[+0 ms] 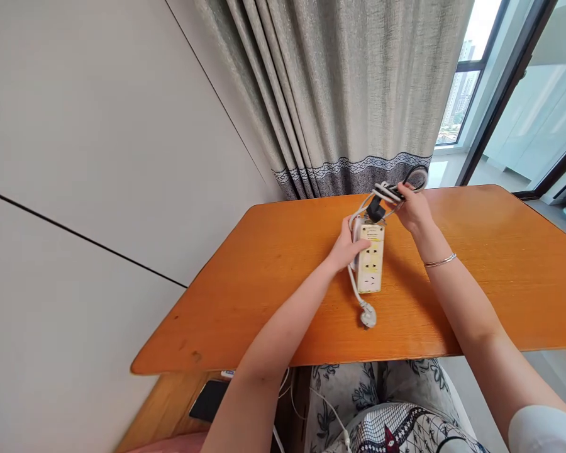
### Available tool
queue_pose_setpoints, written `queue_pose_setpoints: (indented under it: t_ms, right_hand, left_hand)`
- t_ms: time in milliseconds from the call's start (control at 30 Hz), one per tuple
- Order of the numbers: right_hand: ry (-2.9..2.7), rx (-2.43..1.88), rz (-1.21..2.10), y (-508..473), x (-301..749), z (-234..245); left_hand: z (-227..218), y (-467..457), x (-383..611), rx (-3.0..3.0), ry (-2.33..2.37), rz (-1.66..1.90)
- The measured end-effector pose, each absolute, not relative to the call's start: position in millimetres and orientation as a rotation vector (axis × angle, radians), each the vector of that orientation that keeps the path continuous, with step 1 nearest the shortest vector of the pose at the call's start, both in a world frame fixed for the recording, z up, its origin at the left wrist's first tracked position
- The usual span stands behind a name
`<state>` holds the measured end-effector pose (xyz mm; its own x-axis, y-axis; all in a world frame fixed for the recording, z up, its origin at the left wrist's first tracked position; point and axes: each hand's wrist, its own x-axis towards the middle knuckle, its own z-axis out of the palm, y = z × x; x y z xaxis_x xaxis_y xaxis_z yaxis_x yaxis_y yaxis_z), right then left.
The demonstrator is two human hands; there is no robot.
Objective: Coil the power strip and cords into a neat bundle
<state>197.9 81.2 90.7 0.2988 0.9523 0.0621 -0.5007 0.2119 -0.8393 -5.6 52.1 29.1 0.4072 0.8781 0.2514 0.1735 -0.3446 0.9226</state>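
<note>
My left hand point(348, 246) grips a worn white power strip point(371, 270) by its left side, the thumb lying across its sockets. A white plug point(368, 316) on a white cord dangles at the strip's lower end, close to the tabletop. My right hand point(411, 204) is closed around a bundle of looped white and black cables point(387, 191) beyond the strip's far end. Among them hangs a black plug point(375, 209), just above the strip. A bracelet is on my right wrist.
The orange-brown wooden table point(264, 270) has a front edge close to my lap. A grey curtain point(353, 88) hangs behind it, with a window at the right. A pale panelled wall point(85, 157) borders the left. A dark phone-like object point(208, 401) lies below the table.
</note>
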Motion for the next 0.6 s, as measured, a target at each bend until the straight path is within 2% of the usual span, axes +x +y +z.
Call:
queue_pose_setpoints:
  t_ms: [100, 333, 600]
  right_hand:
    - [-0.7, -0.971, 1.35, 85.2, 182.1, 68.9]
    - [-0.818, -1.102, 1.599, 80.2, 152.2, 24.2]
    - [-0.977, -1.176, 1.621, 79.3, 140.2, -2.3]
  left_hand:
    - [37.4, 60.9, -43.2, 1.743, 1.281, 0.897]
    - [55.7, 85.0, -129.8, 1.608, 1.898, 0.721]
    - [68.9, 98.7, -207.0, 1.522, 2.445, 0.638]
